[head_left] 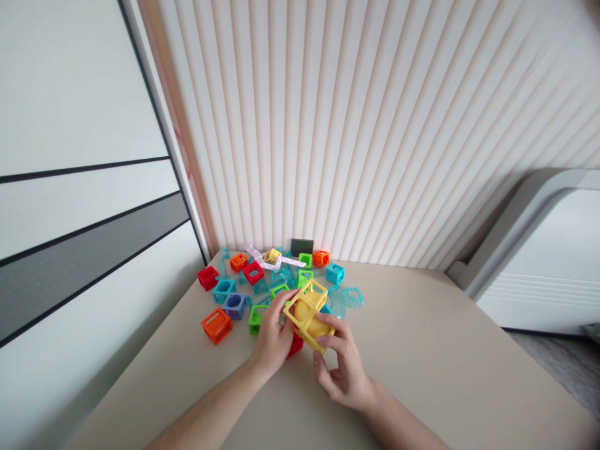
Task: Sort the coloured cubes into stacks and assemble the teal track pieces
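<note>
Both hands hold a joined piece of yellow toy blocks (304,310), open-framed cubes with rounded yellow parts inside, tilted above the table. My left hand (274,334) grips its left side, with some fingers hidden behind it. On the lower right, the fingers and thumb of my right hand (344,369) close on the piece. Below it a red block (295,345) shows partly; whether it touches the piece I cannot tell. Close to my left hand lies a green block (257,319).
Loose blocks are scattered on the beige table (422,350): an orange block (216,325), a purple block (235,305), a blue block (335,273) and several others. Clear teal parts (352,297) lie among them. A dark box (302,247) stands against the ribbed wall panel (328,125).
</note>
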A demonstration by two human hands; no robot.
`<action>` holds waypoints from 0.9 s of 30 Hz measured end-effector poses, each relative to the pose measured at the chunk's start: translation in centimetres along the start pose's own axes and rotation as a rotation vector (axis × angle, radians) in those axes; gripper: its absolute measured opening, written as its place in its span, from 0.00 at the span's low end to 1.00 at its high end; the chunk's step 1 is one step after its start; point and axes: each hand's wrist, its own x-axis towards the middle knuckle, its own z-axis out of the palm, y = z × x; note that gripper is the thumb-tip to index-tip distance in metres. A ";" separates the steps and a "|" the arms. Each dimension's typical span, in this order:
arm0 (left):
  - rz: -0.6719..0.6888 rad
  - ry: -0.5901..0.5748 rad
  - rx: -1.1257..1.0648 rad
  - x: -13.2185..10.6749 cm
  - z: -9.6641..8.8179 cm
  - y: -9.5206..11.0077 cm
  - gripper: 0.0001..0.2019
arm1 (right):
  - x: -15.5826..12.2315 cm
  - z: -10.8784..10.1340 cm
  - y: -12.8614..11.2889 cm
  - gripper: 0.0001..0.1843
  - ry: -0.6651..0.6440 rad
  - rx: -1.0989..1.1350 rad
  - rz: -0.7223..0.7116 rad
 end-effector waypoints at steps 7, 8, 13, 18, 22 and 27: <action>0.119 0.100 0.067 -0.2 -0.1 -0.9 0.16 | 0.2 0.0 0.0 0.27 0.033 -0.095 0.082; 0.119 0.100 0.068 -0.1 -0.1 -1.0 0.16 | 0.3 -0.1 -0.1 0.27 0.042 -0.106 0.093; 0.140 0.111 0.082 0.0 -0.3 -0.9 0.15 | 0.8 -0.2 -0.2 0.24 0.101 -0.121 0.118; 0.200 0.173 0.129 0.2 -0.3 -0.5 0.17 | 0.9 0.0 -0.1 0.23 0.138 -0.123 0.120; 0.214 0.185 0.159 0.1 -0.3 -0.4 0.19 | 0.7 0.2 0.1 0.24 0.141 -0.114 0.127; 0.223 0.206 0.173 -0.1 -0.3 -0.6 0.20 | 0.9 0.1 -0.2 0.23 0.131 -0.092 0.137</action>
